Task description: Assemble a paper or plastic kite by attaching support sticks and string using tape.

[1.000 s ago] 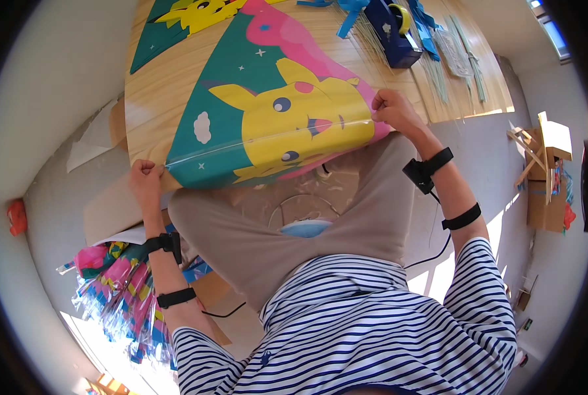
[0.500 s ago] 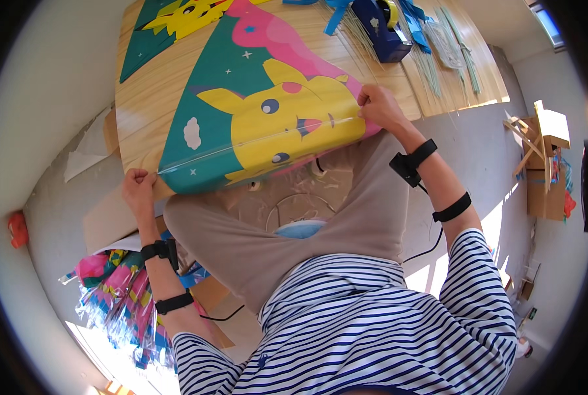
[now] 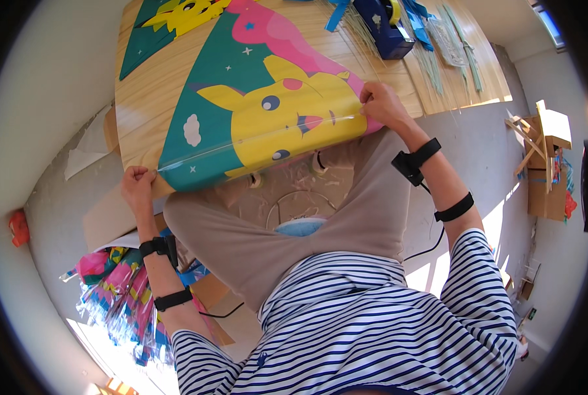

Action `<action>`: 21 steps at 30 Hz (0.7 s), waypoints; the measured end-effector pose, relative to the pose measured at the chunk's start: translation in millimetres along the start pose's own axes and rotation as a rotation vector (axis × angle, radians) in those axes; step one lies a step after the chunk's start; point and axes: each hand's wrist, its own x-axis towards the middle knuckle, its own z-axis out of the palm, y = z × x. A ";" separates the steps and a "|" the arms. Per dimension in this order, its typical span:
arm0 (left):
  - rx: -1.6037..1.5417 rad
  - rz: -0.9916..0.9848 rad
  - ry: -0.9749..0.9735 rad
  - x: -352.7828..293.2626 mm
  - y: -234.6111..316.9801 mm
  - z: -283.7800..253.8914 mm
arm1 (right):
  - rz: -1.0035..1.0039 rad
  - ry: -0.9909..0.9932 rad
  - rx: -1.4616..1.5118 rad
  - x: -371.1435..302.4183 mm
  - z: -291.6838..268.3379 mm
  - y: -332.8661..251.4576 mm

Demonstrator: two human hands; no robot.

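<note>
A kite-like printed sheet [image 3: 201,108], green, pink and yellow with a cartoon animal, lies on the wooden table, its near part bending down over the edge above my lap. A clear shiny strip that looks like tape [image 3: 241,143] crosses the sheet close to that edge. At the sheet's left corner, my left hand [image 3: 138,187] is closed in a pinch on the strip's left end. My right hand [image 3: 383,106] pinches its other end by the sheet's pink right border. The fingertips hide both ends of the strip.
A dark blue tape dispenser [image 3: 389,33] stands at the back right, beside thin sticks [image 3: 429,72] and a clear plastic bag [image 3: 447,43]. Another printed sheet [image 3: 150,43] lies far left. Wrapped colourful bundles [image 3: 119,283] are low at my left; cardboard boxes [image 3: 545,187] stand right.
Both hands have shifted very slightly away from me, still pinching. The overhanging part of the sheet has tucked further under, and more of my shoes shows beneath it.
</note>
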 end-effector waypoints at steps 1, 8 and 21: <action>-0.023 -0.003 -0.020 0.3 -1.9 -1.0 | 0.005 -0.002 0.002 0.6 -0.1 -0.7; -0.074 -0.044 -0.066 3.5 9.3 5.8 | 0.025 -0.010 0.072 -3.4 -8.5 4.2; -0.183 -0.072 -0.110 3.4 -1.9 -0.7 | 0.109 -0.075 0.194 -1.6 -6.3 0.6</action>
